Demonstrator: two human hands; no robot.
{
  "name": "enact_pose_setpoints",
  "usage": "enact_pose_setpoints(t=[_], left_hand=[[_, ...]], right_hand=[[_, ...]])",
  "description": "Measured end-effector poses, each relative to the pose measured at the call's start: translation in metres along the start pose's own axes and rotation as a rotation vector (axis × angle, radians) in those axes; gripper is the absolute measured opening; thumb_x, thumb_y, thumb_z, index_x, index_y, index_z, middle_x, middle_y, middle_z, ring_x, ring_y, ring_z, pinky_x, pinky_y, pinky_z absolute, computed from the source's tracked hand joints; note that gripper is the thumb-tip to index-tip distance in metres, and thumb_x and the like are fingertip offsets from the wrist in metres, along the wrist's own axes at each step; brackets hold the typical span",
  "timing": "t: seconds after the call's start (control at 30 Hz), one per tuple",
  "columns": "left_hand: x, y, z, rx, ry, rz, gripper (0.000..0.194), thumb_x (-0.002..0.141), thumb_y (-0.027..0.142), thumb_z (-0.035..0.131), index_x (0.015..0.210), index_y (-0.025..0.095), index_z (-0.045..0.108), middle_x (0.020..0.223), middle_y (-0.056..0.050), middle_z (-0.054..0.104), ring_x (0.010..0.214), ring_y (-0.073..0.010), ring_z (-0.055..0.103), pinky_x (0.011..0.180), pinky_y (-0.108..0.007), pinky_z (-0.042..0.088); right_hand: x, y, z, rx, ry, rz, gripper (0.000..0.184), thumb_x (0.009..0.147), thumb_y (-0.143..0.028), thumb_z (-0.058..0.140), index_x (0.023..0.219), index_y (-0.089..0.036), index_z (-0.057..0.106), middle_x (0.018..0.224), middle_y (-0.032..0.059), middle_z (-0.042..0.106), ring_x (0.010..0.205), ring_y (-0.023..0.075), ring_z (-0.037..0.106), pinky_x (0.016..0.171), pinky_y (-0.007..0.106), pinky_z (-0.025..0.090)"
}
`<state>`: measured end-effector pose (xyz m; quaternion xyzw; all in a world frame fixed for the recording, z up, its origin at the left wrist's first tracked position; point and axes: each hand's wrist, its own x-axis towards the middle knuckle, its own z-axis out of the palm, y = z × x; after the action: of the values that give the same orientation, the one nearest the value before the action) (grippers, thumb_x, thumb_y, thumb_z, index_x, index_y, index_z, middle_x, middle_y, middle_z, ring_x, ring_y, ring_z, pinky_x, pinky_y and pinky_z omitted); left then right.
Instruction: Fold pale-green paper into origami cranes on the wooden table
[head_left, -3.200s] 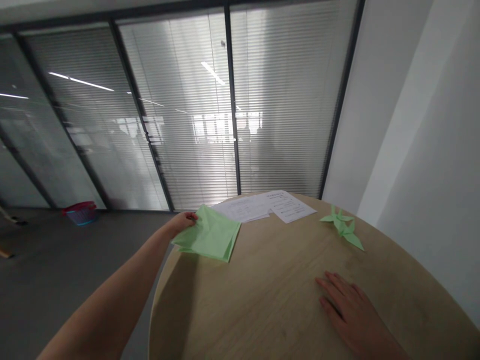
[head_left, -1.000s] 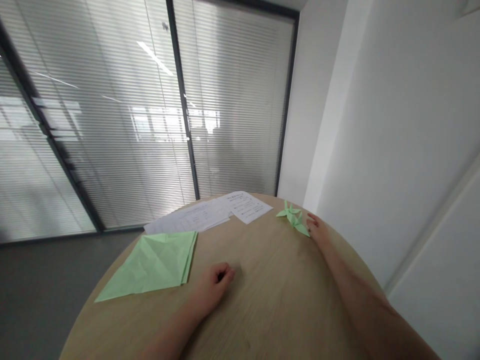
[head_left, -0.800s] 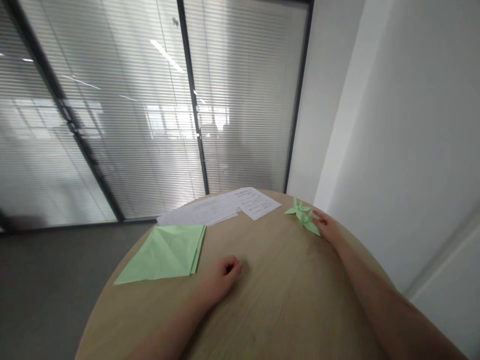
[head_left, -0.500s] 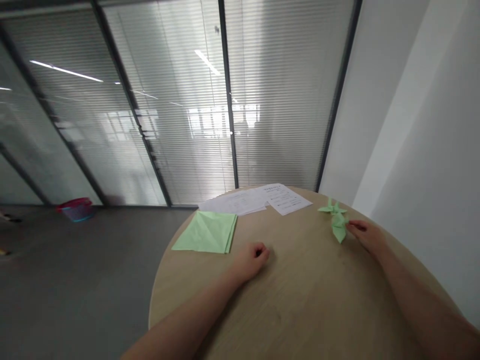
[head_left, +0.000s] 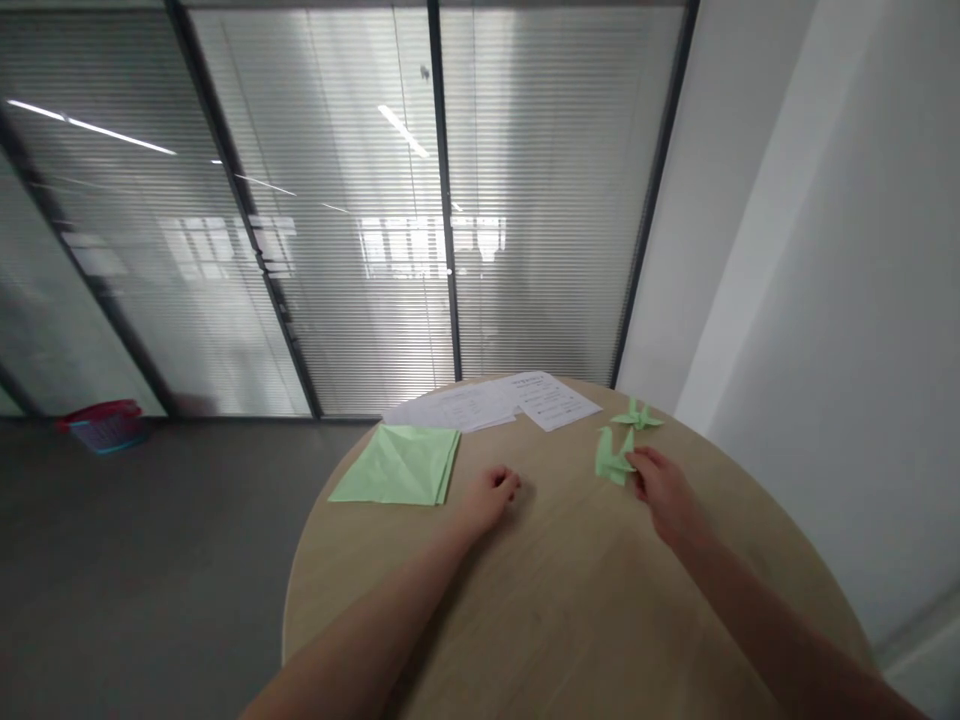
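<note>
Between the thumb and fingers of my right hand (head_left: pixel 666 492) is a folded green paper crane (head_left: pixel 613 463), pinched at one end. A second green paper crane (head_left: pixel 637 417) stands just behind it, near the table's far right edge. My left hand (head_left: pixel 487 500) rests on the table with its fingers curled in, and nothing shows in them. To the left of that hand lies a stack of square green paper sheets (head_left: pixel 396 466), its top sheet marked by creases.
Printed white sheets (head_left: pixel 559 402) overlap along the far edge of the round wooden table (head_left: pixel 570 600). A glass partition with blinds (head_left: pixel 367 330) rises beyond, and a white wall (head_left: pixel 810 350) on the right. On the floor at left sits a red and blue basket (head_left: pixel 105 428).
My right hand has moved left with the crane in its fingers, and the crane has turned. The view has swung slightly right. My left hand stays by the green sheets.
</note>
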<state>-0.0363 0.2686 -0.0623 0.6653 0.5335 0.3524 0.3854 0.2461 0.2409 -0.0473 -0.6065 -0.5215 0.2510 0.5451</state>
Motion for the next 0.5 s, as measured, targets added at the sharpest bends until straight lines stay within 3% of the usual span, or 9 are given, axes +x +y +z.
enact_pose_setpoints(t=[0.07,0.1,0.17,0.27,0.4,0.5], left_hand=[[-0.009,0.005,-0.002,-0.079,0.02,0.018,0.037,0.089,0.048,0.045,0.093,0.016,0.063,0.074,0.0,0.056,0.051,-0.0107,0.048,0.046,-0.023,0.037],[-0.015,0.009,-0.003,-0.129,0.031,0.035,0.04,0.089,0.051,0.045,0.102,0.017,0.063,0.079,-0.001,0.056,0.053,-0.0109,0.05,0.045,-0.022,0.038],[-0.026,0.019,-0.008,-0.278,0.042,0.102,0.045,0.087,0.05,0.053,0.115,0.017,0.062,0.086,-0.003,0.058,0.062,-0.0128,0.054,0.046,-0.022,0.042],[-0.039,0.034,-0.017,-0.388,-0.083,0.186,0.051,0.085,0.045,0.063,0.127,0.018,0.061,0.104,-0.008,0.061,0.077,-0.0156,0.058,0.05,-0.022,0.048],[-0.048,0.044,-0.022,-0.355,-0.29,0.198,0.05,0.083,0.04,0.07,0.128,0.02,0.064,0.108,-0.01,0.066,0.081,-0.0162,0.059,0.052,-0.021,0.048],[-0.051,0.046,-0.02,-0.299,-0.319,0.169,0.044,0.083,0.038,0.071,0.124,0.02,0.068,0.094,-0.006,0.068,0.069,-0.0118,0.056,0.052,-0.019,0.045]], right_hand=[[-0.02,-0.024,0.023,0.148,-0.152,0.059,0.028,0.076,-0.049,0.054,0.073,-0.021,0.053,0.059,-0.0024,0.049,0.051,0.0127,0.043,0.045,0.025,0.03],[-0.031,-0.034,0.032,0.38,-0.301,0.191,0.025,0.073,-0.045,0.061,0.073,-0.022,0.051,0.061,-0.0032,0.047,0.052,0.0119,0.041,0.044,0.024,0.026],[-0.053,-0.049,0.044,0.489,-0.387,0.271,0.025,0.071,-0.044,0.062,0.073,-0.022,0.05,0.061,-0.0044,0.044,0.051,0.011,0.038,0.044,0.024,0.022],[-0.078,-0.057,0.046,0.638,-0.537,0.451,0.026,0.067,-0.039,0.07,0.079,-0.019,0.056,0.065,-0.0037,0.049,0.055,0.0096,0.04,0.047,0.022,0.022],[-0.087,-0.052,0.038,0.639,-0.539,0.523,0.031,0.064,-0.039,0.075,0.081,-0.018,0.06,0.065,-0.0034,0.051,0.057,0.0094,0.042,0.052,0.022,0.031],[-0.086,-0.048,0.036,0.639,-0.556,0.526,0.033,0.064,-0.041,0.076,0.083,-0.018,0.062,0.067,-0.0027,0.052,0.058,0.01,0.043,0.055,0.023,0.035]])
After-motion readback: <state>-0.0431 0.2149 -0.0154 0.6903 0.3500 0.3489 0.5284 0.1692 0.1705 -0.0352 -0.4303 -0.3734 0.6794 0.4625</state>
